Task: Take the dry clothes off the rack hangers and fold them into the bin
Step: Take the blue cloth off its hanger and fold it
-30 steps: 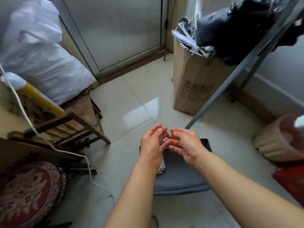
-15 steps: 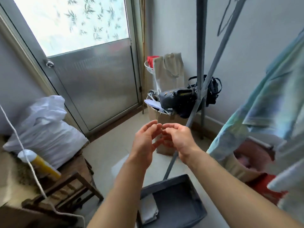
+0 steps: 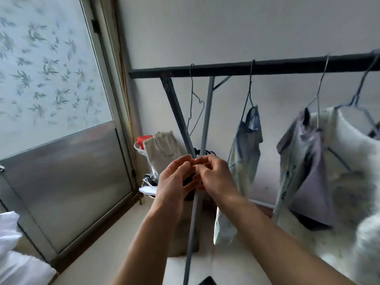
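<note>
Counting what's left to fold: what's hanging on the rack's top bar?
On the top bar: one bare wire hanger, then three hangers with clothes: pale shirt, lilac shirt, white garment. Anything further right is out of frame.

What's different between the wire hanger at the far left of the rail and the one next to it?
The leftmost hanger is bare, nothing on it; the next hanger carries a pale tie-dye shirt. The bare one hangs close to the rack's crossed legs; the loaded one hangs further right, in open space. Both are thin wire, hooked over the same dark rail, and neither hand touches them.
</note>
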Demonstrator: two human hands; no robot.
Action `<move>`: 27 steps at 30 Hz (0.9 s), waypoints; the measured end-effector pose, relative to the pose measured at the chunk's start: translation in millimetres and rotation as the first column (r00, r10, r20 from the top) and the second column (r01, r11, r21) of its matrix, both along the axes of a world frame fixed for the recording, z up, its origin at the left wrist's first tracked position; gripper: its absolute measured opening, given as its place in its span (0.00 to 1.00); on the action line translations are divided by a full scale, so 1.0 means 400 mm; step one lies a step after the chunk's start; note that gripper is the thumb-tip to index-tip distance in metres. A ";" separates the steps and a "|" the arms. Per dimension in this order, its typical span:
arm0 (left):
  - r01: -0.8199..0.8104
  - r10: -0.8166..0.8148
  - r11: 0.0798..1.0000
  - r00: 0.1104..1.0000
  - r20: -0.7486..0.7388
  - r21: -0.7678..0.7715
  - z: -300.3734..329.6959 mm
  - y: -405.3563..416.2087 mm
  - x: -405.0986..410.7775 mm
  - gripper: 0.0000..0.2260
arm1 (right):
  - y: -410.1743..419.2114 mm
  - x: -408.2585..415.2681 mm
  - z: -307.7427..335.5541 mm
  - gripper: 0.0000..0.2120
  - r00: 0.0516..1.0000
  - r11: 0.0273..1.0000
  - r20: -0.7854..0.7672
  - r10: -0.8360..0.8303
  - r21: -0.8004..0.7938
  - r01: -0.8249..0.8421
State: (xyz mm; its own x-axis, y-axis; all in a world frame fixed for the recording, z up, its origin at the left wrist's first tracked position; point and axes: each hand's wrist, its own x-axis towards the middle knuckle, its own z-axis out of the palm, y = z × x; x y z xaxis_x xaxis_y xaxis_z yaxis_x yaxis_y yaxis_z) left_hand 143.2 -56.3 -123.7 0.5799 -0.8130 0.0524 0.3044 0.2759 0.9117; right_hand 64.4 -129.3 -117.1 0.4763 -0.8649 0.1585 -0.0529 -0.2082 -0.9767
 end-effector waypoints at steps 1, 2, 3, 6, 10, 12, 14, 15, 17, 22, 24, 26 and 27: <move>0.007 -0.007 1.000 1.000 0.014 -0.017 0.020 -0.007 -0.010 0.08 | -0.001 -0.012 0.020 0.06 1.000 0.999 -0.009 -0.005 -0.052 0.004; 0.011 -0.011 0.999 1.000 0.024 -0.034 0.038 -0.014 -0.017 0.08 | 0.000 -0.022 0.038 0.07 1.000 0.994 -0.019 -0.012 -0.109 0.010; 0.015 -0.014 0.999 0.999 0.030 -0.052 0.055 -0.022 -0.023 0.08 | -0.001 -0.031 0.057 0.07 0.999 0.985 -0.028 -0.030 -0.172 0.025; 0.025 -0.020 0.997 0.998 0.061 -0.079 0.103 -0.047 -0.040 0.09 | -0.007 -0.058 0.116 0.08 0.992 0.920 -0.021 -0.125 -0.376 0.108; 0.049 -0.043 0.997 0.993 0.111 -0.059 0.140 -0.082 -0.076 0.09 | -0.056 -0.115 0.201 0.10 0.965 0.844 0.084 -0.250 -0.470 0.259; 0.060 -0.055 0.997 0.991 0.119 -0.044 0.142 -0.095 -0.085 0.08 | -0.110 -0.142 0.221 0.10 0.939 0.828 0.084 -0.335 -0.449 0.336; 0.067 -0.063 0.997 0.989 0.132 -0.032 0.140 -0.108 -0.088 0.08 | -0.182 -0.158 0.220 0.08 0.914 0.833 0.018 -0.406 -0.404 0.378; 0.068 -0.064 0.997 0.988 0.138 -0.026 0.138 -0.114 -0.088 0.08 | -0.211 -0.160 0.216 0.08 0.904 0.840 -0.033 -0.427 -0.383 0.383; 0.067 -0.064 0.998 0.985 0.159 -0.009 0.136 -0.128 -0.088 0.08 | -0.253 -0.157 0.208 0.11 0.907 0.872 -0.096 -0.411 -0.331 0.360; 0.072 -0.085 0.996 0.959 0.270 0.057 0.145 -0.168 -0.105 0.11 | -0.290 -0.132 0.208 0.12 0.965 0.963 -0.101 -0.243 -0.147 0.227; 0.082 -0.100 0.994 0.948 0.301 0.071 0.156 -0.181 -0.112 0.13 | -0.295 -0.123 0.218 0.11 0.974 0.973 -0.096 -0.204 -0.132 0.191; 0.083 -0.100 0.994 0.944 0.314 0.065 0.169 -0.188 -0.116 0.14 | -0.296 -0.122 0.236 0.09 0.978 0.975 -0.072 -0.195 -0.126 0.185; 0.080 -0.094 0.995 0.944 0.317 0.057 0.175 -0.190 -0.116 0.14 | -0.294 -0.121 0.247 0.08 0.979 0.975 -0.060 -0.193 -0.124 0.184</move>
State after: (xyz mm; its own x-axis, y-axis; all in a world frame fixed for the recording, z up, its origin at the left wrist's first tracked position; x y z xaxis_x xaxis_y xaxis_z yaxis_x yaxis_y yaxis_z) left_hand 96.9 -132.2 -53.6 0.4654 -0.8650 0.1876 0.0167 0.2205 0.9752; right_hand 15.9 -246.8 -18.4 0.3204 -0.9176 0.2351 -0.1710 -0.3002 -0.9384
